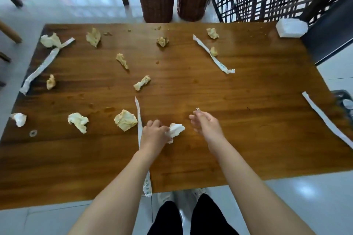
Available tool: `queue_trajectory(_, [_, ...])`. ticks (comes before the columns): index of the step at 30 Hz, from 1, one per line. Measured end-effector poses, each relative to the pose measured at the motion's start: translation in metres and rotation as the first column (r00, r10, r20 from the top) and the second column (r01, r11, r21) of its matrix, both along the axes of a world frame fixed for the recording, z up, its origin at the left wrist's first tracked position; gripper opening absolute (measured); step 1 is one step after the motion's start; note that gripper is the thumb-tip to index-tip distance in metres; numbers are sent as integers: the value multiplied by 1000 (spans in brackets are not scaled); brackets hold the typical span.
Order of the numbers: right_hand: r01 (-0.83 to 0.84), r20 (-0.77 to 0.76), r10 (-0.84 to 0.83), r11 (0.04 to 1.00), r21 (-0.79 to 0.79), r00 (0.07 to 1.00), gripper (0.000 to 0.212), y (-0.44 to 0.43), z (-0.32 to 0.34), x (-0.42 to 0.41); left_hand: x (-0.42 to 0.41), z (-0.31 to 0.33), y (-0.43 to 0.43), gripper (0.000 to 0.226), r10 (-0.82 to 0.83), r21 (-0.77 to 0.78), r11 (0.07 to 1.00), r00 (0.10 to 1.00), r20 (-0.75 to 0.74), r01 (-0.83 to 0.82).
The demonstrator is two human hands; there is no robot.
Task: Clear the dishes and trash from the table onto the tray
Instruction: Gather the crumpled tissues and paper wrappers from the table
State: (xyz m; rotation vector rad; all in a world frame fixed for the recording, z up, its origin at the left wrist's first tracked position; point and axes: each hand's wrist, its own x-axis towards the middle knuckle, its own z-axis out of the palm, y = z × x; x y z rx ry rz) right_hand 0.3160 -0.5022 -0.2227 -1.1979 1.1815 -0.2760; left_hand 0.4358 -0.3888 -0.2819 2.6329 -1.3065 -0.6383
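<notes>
Here, left hand (152, 134) low in the centre of the frame, fingers curled round a crumpled white napkin (175, 129) over the tabletop (248, 139), right hand (207, 127) beside it, fingers loosely apart, tiny scrap (197, 109) at one fingertip, whether pinched unclear

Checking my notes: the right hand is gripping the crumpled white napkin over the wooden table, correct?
Not quite. The head view shows the left hand gripping the crumpled white napkin over the wooden table; the right hand only pinches a tiny scrap.
</notes>
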Motion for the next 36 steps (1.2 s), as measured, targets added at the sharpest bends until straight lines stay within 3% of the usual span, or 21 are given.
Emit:
queue_trajectory(8, [19,1,-19,999,-43,1000,17,-14,13,2,10,18,-4,30,218,-131,958,945,-243,-254])
queue_trajectory(12, [5,17,-4,996,-86,1000,15,-30,25,7,13,42,-23,22,283,-184,899,849,-446,-397])
queue_trajectory(16, [-25,5,25,992,-125,1000,14,-53,34,11,16,57,-48,24,310,-224,840,776,-549,-494])
queue_trajectory(23, [-13,43,23,977,-214,999,5,-129,51,31,22,77,-119,21,286,-264,808,742,-606,-527])
queue_trajectory(27, [-60,14,66,970,-234,998,9,-188,44,49,31,81,-169,14,333,-311,718,700,-631,-622])
queue_trajectory(32, [-124,-47,116,954,-273,992,29,-247,23,74,45,74,-219,34,382,-303,641,635,-671,-706])
queue_trajectory(36, [-137,-134,106,958,-253,985,50,-283,6,94,62,64,-245,50,407,-280,640,624,-667,-716])
